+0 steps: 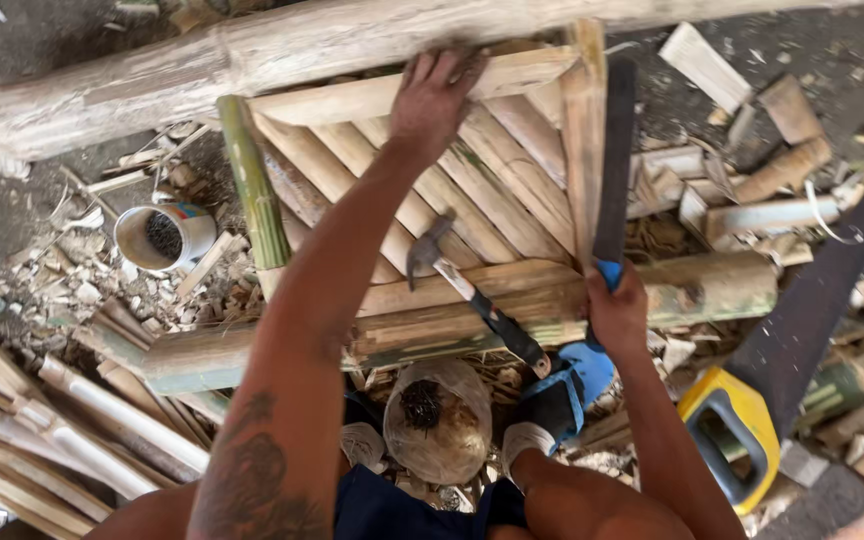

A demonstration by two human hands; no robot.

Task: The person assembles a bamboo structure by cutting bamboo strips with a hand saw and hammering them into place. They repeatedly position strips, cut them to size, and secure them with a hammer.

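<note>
Bracing the slatted bamboo panel flat on the ground, the left hand presses open-palmed on its far rail, likely to stop it shifting. The right hand is closed around the blue handle of a dark flat blade lying along the panel's right edge. 1 claw hammer rests on the slats. White tin of nails sits left, yellow-handled handsaw right.

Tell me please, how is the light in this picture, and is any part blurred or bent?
Head view: soft, even daylight without hard shadows; the left hand on the slatted bamboo panel looks sharp; the thick pale bamboo pole curves from wide-angle distortion; the yellow-handled saw near the edge looks slightly soft.
</note>
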